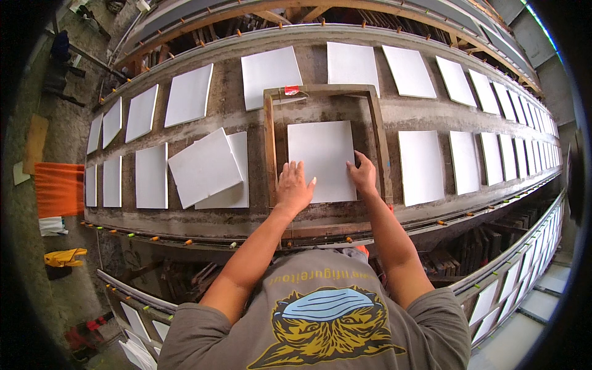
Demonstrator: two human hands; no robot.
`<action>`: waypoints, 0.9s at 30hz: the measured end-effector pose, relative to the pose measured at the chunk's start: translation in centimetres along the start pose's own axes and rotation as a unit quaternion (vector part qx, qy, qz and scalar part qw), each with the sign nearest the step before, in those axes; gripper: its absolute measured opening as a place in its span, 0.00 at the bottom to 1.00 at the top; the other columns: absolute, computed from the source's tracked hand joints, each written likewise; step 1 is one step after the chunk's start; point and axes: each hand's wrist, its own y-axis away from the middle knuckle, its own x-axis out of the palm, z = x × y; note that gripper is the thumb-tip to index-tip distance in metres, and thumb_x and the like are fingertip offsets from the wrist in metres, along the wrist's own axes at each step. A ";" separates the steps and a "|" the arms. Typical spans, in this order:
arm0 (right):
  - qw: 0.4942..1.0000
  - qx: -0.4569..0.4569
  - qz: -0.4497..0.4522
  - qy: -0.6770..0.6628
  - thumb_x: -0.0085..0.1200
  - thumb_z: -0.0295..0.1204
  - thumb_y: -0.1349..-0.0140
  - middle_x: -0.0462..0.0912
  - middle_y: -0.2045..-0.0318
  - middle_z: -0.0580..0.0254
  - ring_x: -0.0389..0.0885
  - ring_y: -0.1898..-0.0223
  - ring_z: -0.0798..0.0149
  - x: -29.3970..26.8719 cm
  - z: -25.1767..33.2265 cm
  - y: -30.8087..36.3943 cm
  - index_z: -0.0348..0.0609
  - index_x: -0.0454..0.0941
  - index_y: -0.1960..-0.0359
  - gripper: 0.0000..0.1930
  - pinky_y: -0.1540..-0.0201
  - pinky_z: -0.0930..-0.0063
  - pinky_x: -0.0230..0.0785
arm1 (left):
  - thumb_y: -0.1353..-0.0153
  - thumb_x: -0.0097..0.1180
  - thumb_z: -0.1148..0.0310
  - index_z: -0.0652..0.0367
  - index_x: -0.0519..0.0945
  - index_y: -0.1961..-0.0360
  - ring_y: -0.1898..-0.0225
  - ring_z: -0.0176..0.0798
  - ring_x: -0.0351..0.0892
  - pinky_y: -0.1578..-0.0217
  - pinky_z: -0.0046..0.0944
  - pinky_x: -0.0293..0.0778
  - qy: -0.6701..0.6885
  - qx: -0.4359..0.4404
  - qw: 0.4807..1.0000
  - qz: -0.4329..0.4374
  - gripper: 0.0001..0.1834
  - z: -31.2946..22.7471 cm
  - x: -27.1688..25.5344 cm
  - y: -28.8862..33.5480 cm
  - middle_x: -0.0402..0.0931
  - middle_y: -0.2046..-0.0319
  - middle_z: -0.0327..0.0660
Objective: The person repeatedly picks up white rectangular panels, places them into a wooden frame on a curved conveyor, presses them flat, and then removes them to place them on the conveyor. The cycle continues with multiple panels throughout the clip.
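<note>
A white rectangular sheet (324, 154) lies inside a worn wooden frame (269, 126) in the middle of the long table. My left hand (295, 188) rests with its fingers stretched along the sheet's left side, thumb spread over its surface. Opposite, my right hand (365, 174) touches the right edge with thumb and forefinger apart; its other fingers are partly hidden. The frame surrounds the sheet and both hands, and a red-and-white tag (291, 90) sits on its far bar. Just left of it, one white sheet (205, 168) lies askew over another (237, 188).
Two rows of similar white sheets (422, 166) run along the brown table (209, 217). Small orange and green pegs (190, 242) line its near edge. Parallel tables stand beyond and behind me. An orange cloth (58, 188) hangs at the left end; a yellow cloth (65, 257) lies below.
</note>
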 end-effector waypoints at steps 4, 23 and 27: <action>1.000 0.017 0.009 0.013 0.67 0.38 0.40 0.84 0.47 0.43 0.81 0.44 0.42 0.0 -0.1 -0.2 0.47 0.79 0.37 0.28 0.40 0.53 0.72 | 0.28 0.53 0.44 0.57 0.53 0.21 0.20 0.61 0.42 0.24 0.56 0.50 -0.056 0.032 0.998 0.018 0.44 -0.9 1.2 -0.8 0.45 0.21 0.58; 0.997 0.046 0.045 -0.048 0.68 0.34 0.41 0.85 0.48 0.43 0.83 0.46 0.44 -1.1 1.0 0.0 0.45 0.80 0.38 0.27 0.42 0.56 0.74 | 0.31 0.54 0.39 0.59 0.58 0.23 0.19 0.59 0.40 0.23 0.53 0.50 -0.074 0.031 0.997 0.016 0.46 -0.5 2.0 -0.6 0.44 0.21 0.58; 0.997 0.034 0.042 -0.054 0.68 0.34 0.40 0.85 0.49 0.44 0.84 0.48 0.45 -1.4 1.2 0.1 0.45 0.79 0.38 0.28 0.43 0.56 0.74 | 0.32 0.55 0.39 0.59 0.58 0.23 0.19 0.59 0.40 0.23 0.53 0.49 -0.066 0.025 0.997 0.010 0.47 -0.6 2.3 -0.5 0.44 0.21 0.58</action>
